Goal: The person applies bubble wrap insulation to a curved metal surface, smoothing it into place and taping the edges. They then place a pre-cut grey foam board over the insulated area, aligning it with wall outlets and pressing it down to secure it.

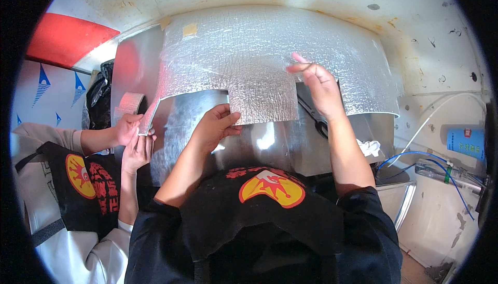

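A large silver foil insulation sheet covers most of the steel tabletop, its near edge cut into a tab at the middle. My left hand pinches the lower left corner of that tab between thumb and fingers. Above the sheet, right of the tab, my right hand is raised with some fingers stretched out to the left. Its fingertips are slightly blurred, and nothing shows in them. Scissors with black handles lie on the steel beneath my right wrist, partly hidden by the sheet and arm.
On the left, a co-worker's hands hold the sheet's curled left edge, beside a shiny roll. Crumpled white tissue lies at the right. Blue tubing and a blue label are further right. A stained wall rises behind.
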`<state>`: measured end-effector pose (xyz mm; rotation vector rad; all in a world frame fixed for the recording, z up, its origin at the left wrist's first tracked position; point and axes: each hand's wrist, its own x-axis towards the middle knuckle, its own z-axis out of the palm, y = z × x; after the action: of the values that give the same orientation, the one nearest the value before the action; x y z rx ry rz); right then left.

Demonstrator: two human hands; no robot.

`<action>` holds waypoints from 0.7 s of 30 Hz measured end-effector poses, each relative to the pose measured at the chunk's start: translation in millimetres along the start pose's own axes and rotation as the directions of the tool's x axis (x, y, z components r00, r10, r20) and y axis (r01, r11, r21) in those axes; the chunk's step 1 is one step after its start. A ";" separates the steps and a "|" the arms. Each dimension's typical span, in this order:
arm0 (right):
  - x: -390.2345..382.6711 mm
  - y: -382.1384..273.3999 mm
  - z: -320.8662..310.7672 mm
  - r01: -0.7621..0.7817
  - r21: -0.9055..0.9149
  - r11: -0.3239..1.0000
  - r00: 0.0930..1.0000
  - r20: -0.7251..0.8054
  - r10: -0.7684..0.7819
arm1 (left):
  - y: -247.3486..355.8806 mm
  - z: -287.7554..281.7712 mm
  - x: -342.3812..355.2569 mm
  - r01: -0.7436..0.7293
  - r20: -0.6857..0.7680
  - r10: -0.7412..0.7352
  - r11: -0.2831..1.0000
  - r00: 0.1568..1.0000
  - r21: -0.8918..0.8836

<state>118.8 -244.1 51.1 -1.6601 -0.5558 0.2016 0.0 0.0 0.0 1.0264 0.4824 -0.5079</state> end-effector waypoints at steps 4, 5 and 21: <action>8.6 0.5 14.2 -0.027 -0.145 0.989 0.997 -0.069 0.017 | 3.6 3.8 -3.6 0.010 -0.014 -0.009 0.999 1.000 0.039; 9.2 3.5 16.0 -0.048 -0.205 0.978 0.995 -0.094 0.029 | 4.0 5.2 -4.8 0.014 -0.015 -0.013 0.999 1.000 0.043; -82.9 -50.8 2.9 0.024 -0.933 0.359 0.999 0.038 0.031 | 3.4 3.5 -3.3 0.031 -0.003 -0.030 0.999 1.000 0.024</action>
<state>33.5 -276.6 84.7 -2.8191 -0.7792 -0.1347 -0.1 -1.1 5.8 1.0442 0.4960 -0.5407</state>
